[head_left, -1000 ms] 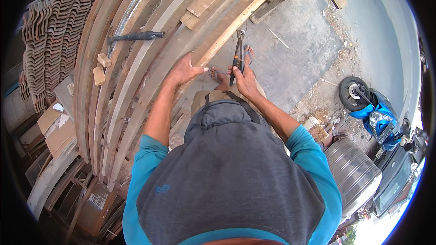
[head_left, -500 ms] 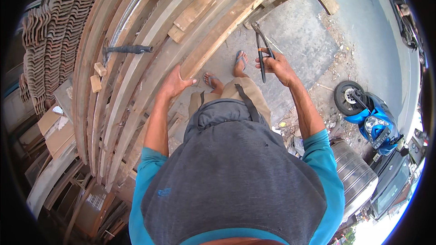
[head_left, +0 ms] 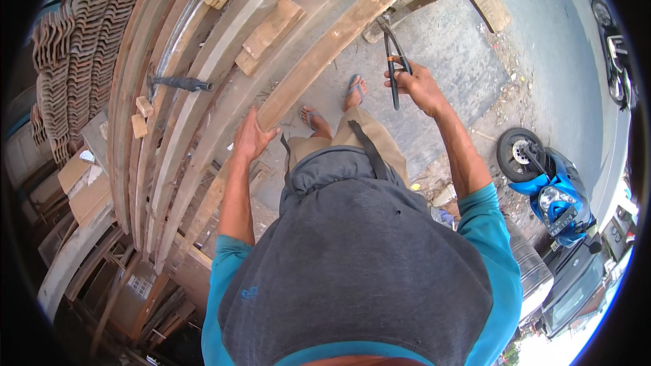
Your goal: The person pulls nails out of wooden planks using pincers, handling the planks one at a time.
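My right hand (head_left: 419, 88) is closed on the handles of black pincers (head_left: 393, 57), whose jaws point away from me. The handles stand apart, and one shows an orange band. My left hand (head_left: 252, 139) grips the edge of the nearest long wooden beam (head_left: 319, 64), its thumb on the near side. Further left, a hammer (head_left: 180, 83) with a dark handle rests across the beams. Short wood blocks (head_left: 270, 35) lie on the beams, with two small offcuts (head_left: 144, 106) near the hammer.
Stacked roof tiles (head_left: 88, 47) stand at the far left. A grey board (head_left: 447, 54) lies on the ground ahead of my sandalled feet (head_left: 356, 91). To the right are a blue motorbike (head_left: 553, 186), a dark car (head_left: 576, 291) and the road (head_left: 569, 61).
My left hand has shifted slightly left and nearer to me along the beam. My right hand has moved a little up and right with the pincers.
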The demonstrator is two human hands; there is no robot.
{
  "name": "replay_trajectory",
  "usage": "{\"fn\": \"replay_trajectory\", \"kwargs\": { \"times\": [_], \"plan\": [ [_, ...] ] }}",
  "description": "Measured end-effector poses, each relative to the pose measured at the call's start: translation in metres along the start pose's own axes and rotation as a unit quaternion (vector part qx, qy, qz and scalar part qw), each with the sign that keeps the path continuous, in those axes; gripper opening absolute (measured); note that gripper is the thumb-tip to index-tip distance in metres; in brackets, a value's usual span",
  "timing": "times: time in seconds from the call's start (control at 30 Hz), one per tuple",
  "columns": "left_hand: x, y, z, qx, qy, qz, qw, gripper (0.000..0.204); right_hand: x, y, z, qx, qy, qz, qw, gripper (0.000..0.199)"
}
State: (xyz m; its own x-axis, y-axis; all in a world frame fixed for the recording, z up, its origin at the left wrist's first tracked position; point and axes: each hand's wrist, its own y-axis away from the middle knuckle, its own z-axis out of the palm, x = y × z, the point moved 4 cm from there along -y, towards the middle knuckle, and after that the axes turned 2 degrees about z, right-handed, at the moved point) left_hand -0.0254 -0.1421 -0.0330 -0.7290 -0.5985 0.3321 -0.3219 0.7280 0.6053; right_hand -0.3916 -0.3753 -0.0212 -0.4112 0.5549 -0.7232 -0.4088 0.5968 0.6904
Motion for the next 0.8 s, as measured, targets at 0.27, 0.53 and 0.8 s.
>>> {"fn": "replay_trajectory", "kwargs": {
  "times": [0.27,0.53,0.8],
  "plan": [
    [0.008,0.002,0.001,0.025,-0.015,-0.003,1.0,0.079,-0.01,0.03,0.027,-0.071,0.27,-0.112,0.954,0.054],
    [0.009,0.006,0.005,0.082,-0.033,0.02,0.996,0.07,0.013,0.0,-0.004,0.056,0.222,-0.067,0.971,0.05],
    [0.015,0.009,0.001,0.073,-0.014,0.016,0.997,0.08,0.009,0.013,0.003,0.037,0.208,-0.131,0.969,0.048]
  ]
}}
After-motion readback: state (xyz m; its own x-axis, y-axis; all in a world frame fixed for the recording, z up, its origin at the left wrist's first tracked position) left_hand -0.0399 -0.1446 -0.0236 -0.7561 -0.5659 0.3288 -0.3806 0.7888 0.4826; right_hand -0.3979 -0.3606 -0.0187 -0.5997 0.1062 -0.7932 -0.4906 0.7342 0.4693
